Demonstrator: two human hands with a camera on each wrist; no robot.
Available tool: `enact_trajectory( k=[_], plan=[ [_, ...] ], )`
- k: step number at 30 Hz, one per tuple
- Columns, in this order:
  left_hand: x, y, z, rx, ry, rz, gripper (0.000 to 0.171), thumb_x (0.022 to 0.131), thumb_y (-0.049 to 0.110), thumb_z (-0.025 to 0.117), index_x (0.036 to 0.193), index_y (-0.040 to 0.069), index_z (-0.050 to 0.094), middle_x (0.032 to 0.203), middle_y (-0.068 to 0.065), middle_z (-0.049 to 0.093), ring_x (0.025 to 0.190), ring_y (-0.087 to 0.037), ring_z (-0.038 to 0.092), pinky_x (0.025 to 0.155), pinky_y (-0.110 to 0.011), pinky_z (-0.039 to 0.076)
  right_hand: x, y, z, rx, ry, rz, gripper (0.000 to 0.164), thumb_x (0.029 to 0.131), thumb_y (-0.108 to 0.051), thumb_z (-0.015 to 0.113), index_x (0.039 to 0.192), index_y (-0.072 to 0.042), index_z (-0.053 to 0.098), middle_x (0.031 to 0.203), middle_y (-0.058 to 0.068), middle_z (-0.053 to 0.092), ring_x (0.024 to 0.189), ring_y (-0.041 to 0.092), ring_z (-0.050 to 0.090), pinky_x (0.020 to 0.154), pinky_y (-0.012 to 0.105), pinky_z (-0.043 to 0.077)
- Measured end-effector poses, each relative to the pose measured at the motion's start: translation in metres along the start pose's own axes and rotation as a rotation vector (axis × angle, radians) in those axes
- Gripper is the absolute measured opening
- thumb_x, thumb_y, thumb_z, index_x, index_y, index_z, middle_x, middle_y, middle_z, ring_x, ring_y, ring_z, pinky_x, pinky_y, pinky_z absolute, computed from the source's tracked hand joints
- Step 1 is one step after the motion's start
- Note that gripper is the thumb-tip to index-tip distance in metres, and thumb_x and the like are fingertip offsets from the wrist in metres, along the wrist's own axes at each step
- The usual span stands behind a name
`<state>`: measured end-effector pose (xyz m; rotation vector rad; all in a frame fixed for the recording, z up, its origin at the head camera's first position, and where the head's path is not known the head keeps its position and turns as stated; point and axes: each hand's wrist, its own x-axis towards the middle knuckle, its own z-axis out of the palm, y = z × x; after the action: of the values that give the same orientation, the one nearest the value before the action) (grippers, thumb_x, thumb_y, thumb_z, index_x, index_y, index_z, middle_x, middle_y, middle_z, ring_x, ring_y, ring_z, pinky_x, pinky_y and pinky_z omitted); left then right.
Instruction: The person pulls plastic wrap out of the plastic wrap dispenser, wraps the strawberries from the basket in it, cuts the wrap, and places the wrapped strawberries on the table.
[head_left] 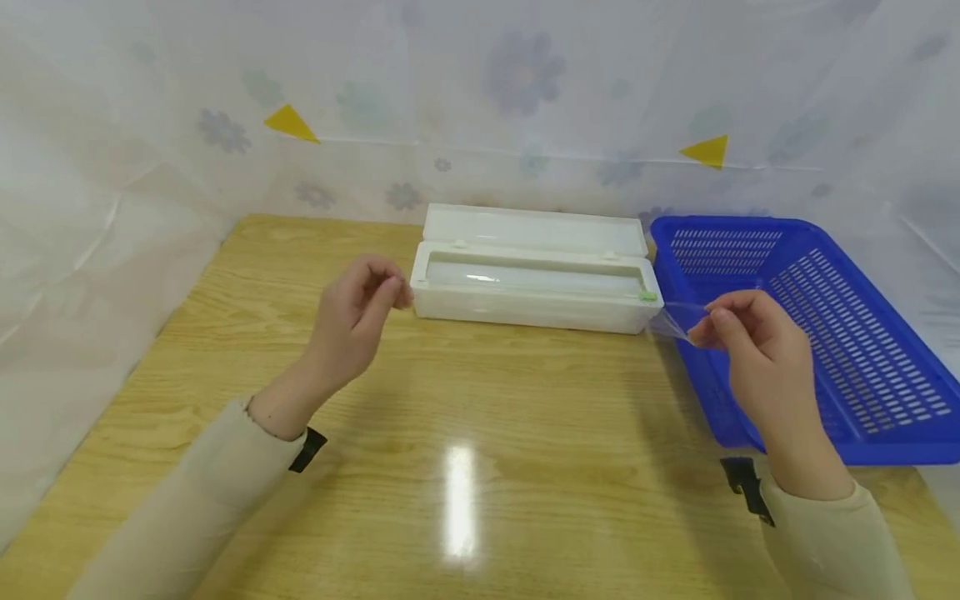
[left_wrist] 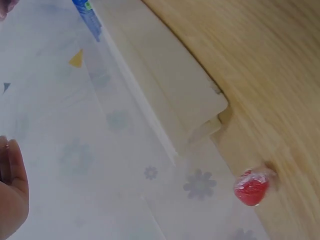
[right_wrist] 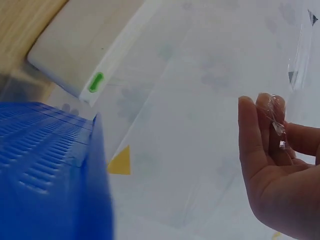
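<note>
Head view showed both hands' fingers pinching clear film [head_left: 671,321] drawn from the dispenser [head_left: 534,287]: left hand [head_left: 352,321], right hand [head_left: 757,358].

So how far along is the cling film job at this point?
Done: the white dispenser box sits lid-open on the table. In hand: the right hand pinches a piece of clear film by the box's end; the left hand has fingertips pinched together near the other end. The blue basket looks empty.
</note>
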<state>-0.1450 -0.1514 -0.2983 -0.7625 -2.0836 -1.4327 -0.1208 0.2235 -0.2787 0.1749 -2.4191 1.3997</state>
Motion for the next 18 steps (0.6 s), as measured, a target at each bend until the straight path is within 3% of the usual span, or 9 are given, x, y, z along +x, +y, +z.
enact_trajectory(
  k=[3,7,14,18],
  plan=[
    [-0.013,-0.003,-0.005,0.034,-0.085,0.011,0.007,0.093,-0.007,0.046,0.090,-0.008,0.052,0.078,-0.013,0.059,0.073,-0.005,0.055,0.069,-0.016,0.049,-0.013,0.007,0.000,-0.149,-0.061,-0.032,0.012,0.098,-0.010,0.045,0.096,-0.014,0.056,0.078,-0.026,0.059,0.074,-0.011,0.057,0.069,0.004,0.044],
    [-0.027,-0.008,-0.008,0.070,-0.188,-0.029,0.011,0.095,-0.002,0.046,0.095,-0.004,0.056,0.077,-0.007,0.061,0.072,-0.011,0.059,0.070,-0.018,0.051,-0.022,0.012,0.001,-0.281,-0.135,-0.039,0.014,0.098,-0.012,0.045,0.099,-0.006,0.058,0.078,-0.029,0.057,0.074,-0.013,0.051,0.061,0.009,0.039],
    [-0.042,-0.012,-0.009,0.072,-0.383,-0.087,0.016,0.094,0.002,0.051,0.103,0.002,0.064,0.085,-0.005,0.067,0.078,-0.010,0.062,0.070,-0.024,0.052,-0.028,0.021,-0.003,-0.412,-0.283,-0.019,0.015,0.098,-0.016,0.047,0.103,-0.009,0.059,0.088,0.004,0.070,0.080,-0.019,0.046,0.062,0.014,0.039],
    [-0.050,-0.016,-0.010,0.082,-0.517,-0.133,0.014,0.093,0.005,0.054,0.100,0.008,0.066,0.094,-0.002,0.069,0.084,-0.009,0.062,0.073,-0.025,0.052,-0.034,0.029,-0.001,-0.445,-0.420,-0.037,0.014,0.096,-0.009,0.050,0.105,-0.008,0.061,0.092,0.006,0.071,0.084,-0.004,0.058,0.066,0.022,0.048]
  ],
)
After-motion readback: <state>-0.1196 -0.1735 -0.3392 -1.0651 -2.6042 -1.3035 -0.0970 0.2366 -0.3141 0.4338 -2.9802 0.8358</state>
